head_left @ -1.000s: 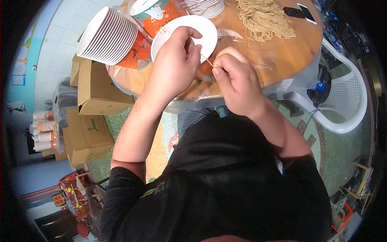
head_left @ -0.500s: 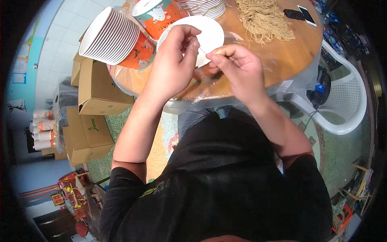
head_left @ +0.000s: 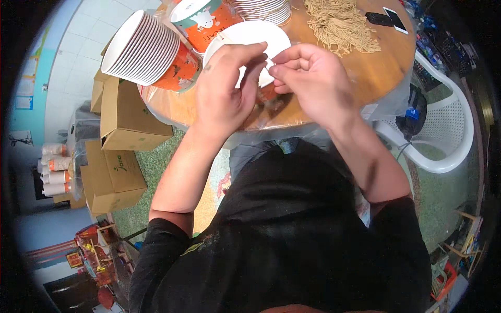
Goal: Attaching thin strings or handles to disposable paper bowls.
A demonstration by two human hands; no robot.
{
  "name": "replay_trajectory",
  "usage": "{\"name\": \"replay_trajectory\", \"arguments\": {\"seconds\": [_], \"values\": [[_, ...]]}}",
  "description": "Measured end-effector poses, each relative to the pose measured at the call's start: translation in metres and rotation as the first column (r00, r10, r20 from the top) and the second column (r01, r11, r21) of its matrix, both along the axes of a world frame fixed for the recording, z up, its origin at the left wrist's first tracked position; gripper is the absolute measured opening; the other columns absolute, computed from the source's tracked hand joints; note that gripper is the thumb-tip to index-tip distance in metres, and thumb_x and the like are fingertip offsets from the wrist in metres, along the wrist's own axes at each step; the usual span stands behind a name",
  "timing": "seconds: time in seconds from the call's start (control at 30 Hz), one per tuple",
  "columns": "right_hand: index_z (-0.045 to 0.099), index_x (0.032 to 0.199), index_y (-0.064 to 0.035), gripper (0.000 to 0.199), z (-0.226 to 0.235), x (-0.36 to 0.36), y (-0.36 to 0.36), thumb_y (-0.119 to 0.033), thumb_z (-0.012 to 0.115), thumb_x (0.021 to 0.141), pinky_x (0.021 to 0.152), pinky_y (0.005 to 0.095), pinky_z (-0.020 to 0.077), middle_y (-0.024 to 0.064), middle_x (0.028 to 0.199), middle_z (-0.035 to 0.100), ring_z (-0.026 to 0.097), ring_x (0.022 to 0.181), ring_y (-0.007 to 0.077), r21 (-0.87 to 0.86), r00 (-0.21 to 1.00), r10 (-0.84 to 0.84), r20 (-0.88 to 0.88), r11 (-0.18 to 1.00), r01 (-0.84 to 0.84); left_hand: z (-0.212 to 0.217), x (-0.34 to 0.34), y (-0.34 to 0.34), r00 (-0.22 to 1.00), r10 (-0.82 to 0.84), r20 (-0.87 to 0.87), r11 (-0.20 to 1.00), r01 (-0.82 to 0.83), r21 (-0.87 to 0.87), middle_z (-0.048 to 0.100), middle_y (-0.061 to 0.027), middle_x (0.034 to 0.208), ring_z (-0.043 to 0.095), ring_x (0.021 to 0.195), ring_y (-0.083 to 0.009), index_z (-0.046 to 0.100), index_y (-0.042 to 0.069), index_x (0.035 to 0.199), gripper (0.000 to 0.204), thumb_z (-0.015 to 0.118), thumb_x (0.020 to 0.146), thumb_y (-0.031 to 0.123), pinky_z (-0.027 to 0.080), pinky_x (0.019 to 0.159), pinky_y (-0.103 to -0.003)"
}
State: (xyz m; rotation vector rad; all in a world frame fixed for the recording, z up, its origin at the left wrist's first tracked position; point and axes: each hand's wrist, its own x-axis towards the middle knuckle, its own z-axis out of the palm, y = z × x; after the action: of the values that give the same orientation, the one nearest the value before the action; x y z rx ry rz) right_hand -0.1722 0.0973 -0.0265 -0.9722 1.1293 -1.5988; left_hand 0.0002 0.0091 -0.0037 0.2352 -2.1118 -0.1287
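Observation:
Close in front of me, both hands meet over a white-lined paper tub (head_left: pixel 250 32) on the table. My left hand (head_left: pixel 229 86) is curled, its fingers bent toward the thumb; whatever it grips is hidden by the fingers. Beside it my right hand (head_left: pixel 315 83) pinches the end of a thin, pale strand of cord (head_left: pixel 269 62) between thumb and forefinger. The fingertips of both hands are a short gap apart. A loose bundle of tan cords (head_left: pixel 342 28) lies farther back on the right.
Nested paper tubs (head_left: pixel 148 49) lean at the table's left, near an orange printed tub (head_left: pixel 201 23) and more stacked tubs (head_left: pixel 263 10). A phone (head_left: pixel 395 21) lies back right. Cardboard boxes (head_left: pixel 133 117) stand left, a white plastic chair (head_left: pixel 449 120) right.
Both hands have shifted slightly, the left lower and turned over with its fingers reaching right, the right a little higher. The strand between them has shortened from view.

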Motion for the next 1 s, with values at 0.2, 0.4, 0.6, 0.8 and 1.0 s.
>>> {"name": "replay_trajectory", "arguments": {"seconds": [0.2,0.4,0.6,0.8,1.0], "values": [[0.075,0.114,0.0096,0.018,0.009,-0.011,-0.006,-0.004,0.074,0.103,0.079,0.0294,0.0636,0.0088,0.098,0.079,0.077,0.087,0.0157,0.033,0.967,0.077,-0.243,0.997,-0.071,0.007,-0.006,-0.003,0.998,-0.056,0.022,0.992,0.058,-0.113,0.076,-0.0097,0.095,0.076,0.088,-0.0298,0.077,0.006,0.11,0.034,0.078,0.082,-0.013,0.061,0.076,-0.04],[0.076,0.114,0.0071,0.014,0.012,-0.018,0.0,-0.003,0.073,0.104,0.079,0.0311,0.0629,0.0075,0.099,0.079,0.076,0.086,0.0145,0.042,0.966,0.198,-0.168,0.98,-0.193,0.009,-0.016,-0.009,0.994,-0.106,0.025,0.994,0.106,0.004,0.077,-0.0096,0.097,0.076,0.088,-0.0308,0.078,0.005,0.109,0.029,0.078,0.084,-0.01,0.061,0.077,-0.039],[0.075,0.115,0.0053,0.014,-0.008,-0.027,0.0,-0.005,0.074,0.106,0.084,0.0283,0.0604,0.007,0.103,0.078,0.073,0.09,0.0134,-0.021,0.979,0.201,-0.043,0.979,-0.202,0.0,-0.017,-0.009,0.976,-0.212,-0.057,0.835,0.211,0.509,0.078,-0.0085,0.105,0.077,0.099,-0.0215,0.076,0.001,0.12,0.024,0.075,0.096,-0.004,0.063,0.09,-0.036],[0.074,0.118,0.0035,0.017,-0.019,-0.022,0.006,-0.011,0.073,0.109,0.084,0.0278,0.0601,0.007,0.107,0.078,0.073,0.091,0.0117,-0.102,0.984,0.175,0.034,0.98,-0.17,0.012,-0.002,-0.013,0.915,-0.368,0.167,0.655,0.128,0.744,0.073,-0.0084,0.128,0.071,0.119,-0.0158,0.066,-0.004,0.14,0.041,0.076,0.1,-0.008,0.057,0.112,-0.034],[0.074,0.122,0.0028,0.02,-0.023,-0.025,0.008,-0.013,0.072,0.11,0.086,0.0284,0.061,0.0076,0.109,0.079,0.076,0.094,0.0135,-0.052,0.975,0.193,0.109,0.981,-0.188,0.016,-0.003,-0.015,0.91,-0.305,0.282,0.663,-0.01,0.748,0.075,-0.0039,0.111,0.071,0.104,-0.0113,0.071,-0.004,0.135,0.038,0.08,0.098,-0.006,0.059,0.098,-0.03]]}}
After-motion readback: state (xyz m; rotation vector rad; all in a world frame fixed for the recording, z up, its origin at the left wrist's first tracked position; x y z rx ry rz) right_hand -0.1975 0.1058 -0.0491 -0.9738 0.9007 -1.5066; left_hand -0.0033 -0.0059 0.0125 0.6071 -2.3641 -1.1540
